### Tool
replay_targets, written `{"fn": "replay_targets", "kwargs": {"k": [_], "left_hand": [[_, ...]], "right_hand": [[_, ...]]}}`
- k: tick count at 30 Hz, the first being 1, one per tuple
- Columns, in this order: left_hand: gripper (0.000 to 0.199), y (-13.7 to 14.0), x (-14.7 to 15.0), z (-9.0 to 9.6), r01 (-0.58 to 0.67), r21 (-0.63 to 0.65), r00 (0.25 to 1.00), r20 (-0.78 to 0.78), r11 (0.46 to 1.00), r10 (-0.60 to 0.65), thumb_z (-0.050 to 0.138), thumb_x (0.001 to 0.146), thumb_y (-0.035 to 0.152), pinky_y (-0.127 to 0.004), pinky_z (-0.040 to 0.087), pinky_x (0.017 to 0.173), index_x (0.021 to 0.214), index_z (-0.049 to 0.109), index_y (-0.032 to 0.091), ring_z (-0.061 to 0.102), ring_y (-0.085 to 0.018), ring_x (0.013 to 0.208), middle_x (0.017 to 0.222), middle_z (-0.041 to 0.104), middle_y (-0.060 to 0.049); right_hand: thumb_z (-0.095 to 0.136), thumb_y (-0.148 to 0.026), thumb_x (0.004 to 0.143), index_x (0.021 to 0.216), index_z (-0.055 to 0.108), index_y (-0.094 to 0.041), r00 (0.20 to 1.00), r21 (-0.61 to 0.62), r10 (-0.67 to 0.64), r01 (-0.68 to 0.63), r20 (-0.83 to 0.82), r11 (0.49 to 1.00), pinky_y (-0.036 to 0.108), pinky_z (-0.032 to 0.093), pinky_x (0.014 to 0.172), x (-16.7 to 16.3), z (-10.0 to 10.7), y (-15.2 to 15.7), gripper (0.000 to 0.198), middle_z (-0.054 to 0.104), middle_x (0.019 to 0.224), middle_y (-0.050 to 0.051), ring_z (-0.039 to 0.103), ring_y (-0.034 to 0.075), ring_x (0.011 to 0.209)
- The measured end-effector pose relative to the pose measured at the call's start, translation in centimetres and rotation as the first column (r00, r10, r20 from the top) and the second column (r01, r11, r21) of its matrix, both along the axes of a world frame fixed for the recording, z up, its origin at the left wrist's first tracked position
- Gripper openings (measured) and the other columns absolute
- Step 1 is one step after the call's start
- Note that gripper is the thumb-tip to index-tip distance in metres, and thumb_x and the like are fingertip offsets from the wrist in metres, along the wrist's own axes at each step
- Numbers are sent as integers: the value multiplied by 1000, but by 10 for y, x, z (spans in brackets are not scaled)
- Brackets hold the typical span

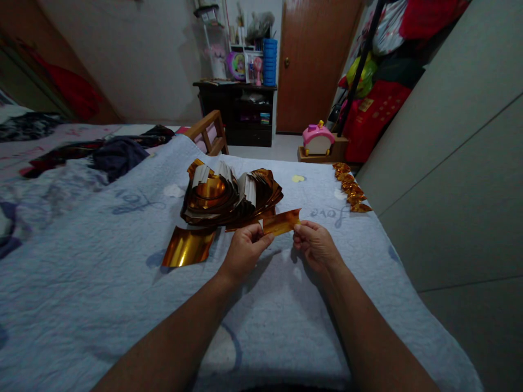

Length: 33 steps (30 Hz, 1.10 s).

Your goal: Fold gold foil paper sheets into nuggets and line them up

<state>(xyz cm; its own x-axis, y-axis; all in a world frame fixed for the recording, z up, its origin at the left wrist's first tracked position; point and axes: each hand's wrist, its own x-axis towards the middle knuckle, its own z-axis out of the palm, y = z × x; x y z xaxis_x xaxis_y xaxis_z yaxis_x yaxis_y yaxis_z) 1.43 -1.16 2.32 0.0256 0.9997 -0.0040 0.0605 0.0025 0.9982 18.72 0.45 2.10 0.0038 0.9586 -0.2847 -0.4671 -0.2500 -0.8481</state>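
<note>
Your strip [281, 222]: gold. Stack [232, 200] behind-left of strip: gold w/ wht. Bedcover [122, 305] under strip: lt blue, dk-bl script [342, 214].

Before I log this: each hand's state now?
Left hand: closed, pinching one end of the gold sheet.
Right hand: closed, pinching the sheet's other end.
</note>
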Motion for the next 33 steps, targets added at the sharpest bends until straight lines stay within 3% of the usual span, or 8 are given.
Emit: {"fn": "replay_targets", "kwargs": {"k": [12, 17, 22, 26, 33], "left_hand": [[30, 3, -1, -4, 30, -32, 999, 36, 999, -29, 72, 74, 38, -23, 30, 54, 63, 56, 16, 38, -9, 56, 59, 47, 4], [28, 4, -1, -3, 43, -60, 998, 42, 997, -40, 73, 73, 36, -23, 28, 52, 63, 58, 16, 39, -9, 55, 58, 47, 3], [20, 5, 1, 0, 93, -71, 990, 110, 993, -85, 74, 72, 34, -23, 31, 52, 75, 70, 15, 40, -9, 55, 60, 51, 3], [26, 7, 2, -2, 112, -53, 973, 210, 992, -99, 75, 72, 34, -23, 38, 56, 92, 73, 17, 47, -10, 59, 71, 60, 0], [22, 9, 3, -5, 82, -69, 971, 231, 994, -64, 78, 71, 30, -22, 33, 54, 86, 74, 15, 42, -8, 55, 68, 61, 1]], "right_hand": [[80, -24, 60, 72, 68, -15, 998, 28, -20, 22, -54, 999, 20, 45, 44, 10, -1, 4, 19, 61, 59, 0, 55, 11, 54], [75, -38, 68, 79, 69, -17, 996, 33, 50, -47, -70, 998, 20, 42, 40, 12, -1, 3, 24, 64, 72, 3, 55, 13, 57], [86, -34, 62, 82, 68, -19, 992, 83, 121, -125, 46, 989, 18, 41, 44, 8, -1, 2, 31, 60, 71, -2, 51, 9, 58], [85, -35, 63, 81, 68, -19, 983, 124, 150, -163, 105, 979, 20, 39, 45, 5, -5, 2, 30, 60, 67, -2, 48, 9, 55], [81, -29, 62, 78, 64, -21, 976, 98, 151, -167, 159, 981, 22, 36, 45, 3, -3, 2, 25, 61, 70, -3, 46, 8, 52]]}}
